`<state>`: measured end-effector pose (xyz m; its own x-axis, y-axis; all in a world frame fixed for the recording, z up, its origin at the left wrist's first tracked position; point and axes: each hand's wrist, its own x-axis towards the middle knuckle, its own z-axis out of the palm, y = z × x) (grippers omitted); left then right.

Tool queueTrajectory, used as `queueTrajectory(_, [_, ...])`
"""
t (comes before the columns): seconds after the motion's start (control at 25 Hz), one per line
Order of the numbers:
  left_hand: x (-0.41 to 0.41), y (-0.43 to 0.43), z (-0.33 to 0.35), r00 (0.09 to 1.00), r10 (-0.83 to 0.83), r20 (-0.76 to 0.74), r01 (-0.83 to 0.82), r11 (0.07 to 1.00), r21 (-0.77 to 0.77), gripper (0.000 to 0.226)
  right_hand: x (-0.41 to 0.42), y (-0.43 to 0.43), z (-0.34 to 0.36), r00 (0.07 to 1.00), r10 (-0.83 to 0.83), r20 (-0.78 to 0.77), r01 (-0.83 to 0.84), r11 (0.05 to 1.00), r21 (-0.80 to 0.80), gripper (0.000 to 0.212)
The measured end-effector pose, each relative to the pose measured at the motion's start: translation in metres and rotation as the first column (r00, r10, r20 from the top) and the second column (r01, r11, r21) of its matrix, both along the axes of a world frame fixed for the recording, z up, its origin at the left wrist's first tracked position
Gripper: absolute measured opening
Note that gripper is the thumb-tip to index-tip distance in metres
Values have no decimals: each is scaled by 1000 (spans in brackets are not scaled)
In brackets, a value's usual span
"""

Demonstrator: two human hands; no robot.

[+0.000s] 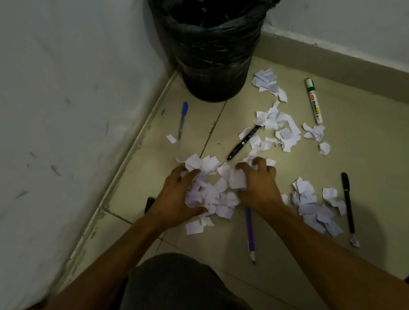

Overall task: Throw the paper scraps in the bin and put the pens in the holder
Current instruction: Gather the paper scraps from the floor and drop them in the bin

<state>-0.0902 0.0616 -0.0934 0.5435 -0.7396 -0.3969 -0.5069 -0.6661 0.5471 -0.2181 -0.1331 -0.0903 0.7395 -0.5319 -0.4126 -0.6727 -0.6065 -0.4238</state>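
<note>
My left hand (175,197) and my right hand (256,181) cup a heap of white paper scraps (215,193) on the floor from both sides, fingers curled into it. More scraps lie near the bin (266,79), in the middle (279,126) and at the right (312,207). A bin with a black liner (220,30) stands in the corner. Pens lie around: a blue pen (182,120), a black pen (243,143), a white whiteboard marker (313,101), a purple pen (250,231), a black pen at the right (347,201). No holder is in view.
White walls meet behind the bin, with a skirting along the right wall (344,61). A dark object (149,204) pokes out beside my left wrist. My knee (173,300) fills the bottom middle. Beige floor tiles (389,164) stretch to the right.
</note>
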Motion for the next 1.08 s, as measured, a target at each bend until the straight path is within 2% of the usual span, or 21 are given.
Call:
queueTrajectory(0.08, [0,-4,1,998,49,49,-49,999,3,117,6,3,3,999,-5,53,3,999,49,70])
queueTrajectory(0.12, [1,-6,1,995,47,82,-50,998,41,122,10,6,6,1000,21,19,-22,997,72,77])
queueTrajectory(0.24, [-6,-11,-3,987,-73,142,46,982,184,132,14,25,5,959,263,-108,-264,964,5,96])
queueTrajectory(0.28, [-7,-12,-6,987,-90,133,63,979,196,131,16,33,3,944,315,-99,-320,946,-46,96])
queueTrajectory(0.36, [-8,-12,-11,995,-44,92,32,991,130,123,21,47,-4,944,326,-48,-329,940,-92,86])
queueTrajectory(0.52, [-12,-11,-7,994,109,10,-107,988,-114,86,31,59,-19,962,256,99,-248,965,-86,48])
queueTrajectory(0.68, [-7,-16,-5,984,174,43,-163,968,-189,45,37,57,-20,953,116,280,-153,982,113,27])
queueTrajectory(0.8, [-5,-22,0,964,263,42,-232,907,-351,38,40,46,-12,907,-40,420,-52,977,205,13])
queueTrajectory(0.96, [8,-38,43,918,394,-40,-370,815,-446,24,47,27,31,848,-285,447,84,904,418,16])
queueTrajectory(1.08, [26,-58,85,905,415,-92,-395,742,-541,16,66,10,76,771,-361,525,94,879,467,18])
